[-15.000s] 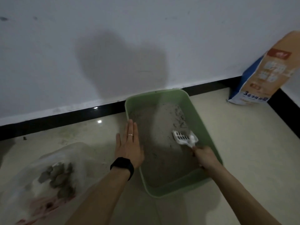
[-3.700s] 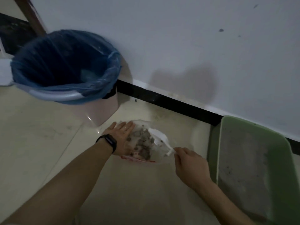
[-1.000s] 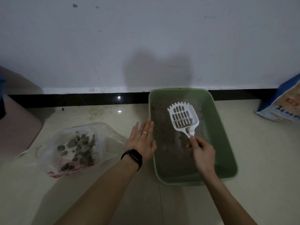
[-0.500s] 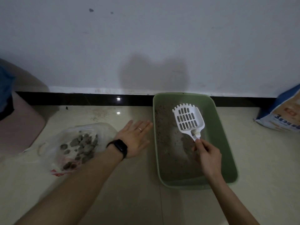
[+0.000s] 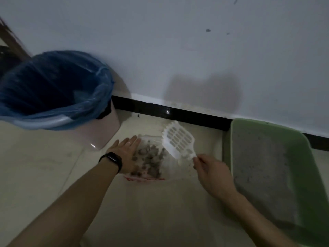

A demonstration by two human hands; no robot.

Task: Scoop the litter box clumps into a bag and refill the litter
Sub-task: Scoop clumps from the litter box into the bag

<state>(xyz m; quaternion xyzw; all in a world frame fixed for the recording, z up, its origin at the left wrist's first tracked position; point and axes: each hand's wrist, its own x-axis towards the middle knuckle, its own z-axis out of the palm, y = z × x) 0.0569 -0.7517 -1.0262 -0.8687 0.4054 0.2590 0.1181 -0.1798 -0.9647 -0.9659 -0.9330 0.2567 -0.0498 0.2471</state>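
Pinches white slotted scoop (image 5: 178, 141) by its handle in right hand (image 5: 213, 173), head tilted above clear bag (image 5: 170, 169) of grey clumps (image 5: 149, 157) on floor. Lays left hand (image 5: 124, 154) flat on bag's left side. Blue-lined bin (image 5: 106, 132) at left, green litter box (image 5: 267, 124) at right.

Two hands are in view: one left hand (image 5: 124, 154) and one right hand (image 5: 211, 173). There is one scoop (image 5: 178, 139). One bag (image 5: 170, 172) lies on the floor, with one heap of clumps (image 5: 149, 159) in it (more than ten, but too run together in the dim light for an exact count). There is one litter box (image 5: 313, 175). One bin (image 5: 105, 132) stands by the wall with one liner (image 5: 53, 86) in it. The left arm wears one band (image 5: 111, 160) and one ring (image 5: 129, 143).
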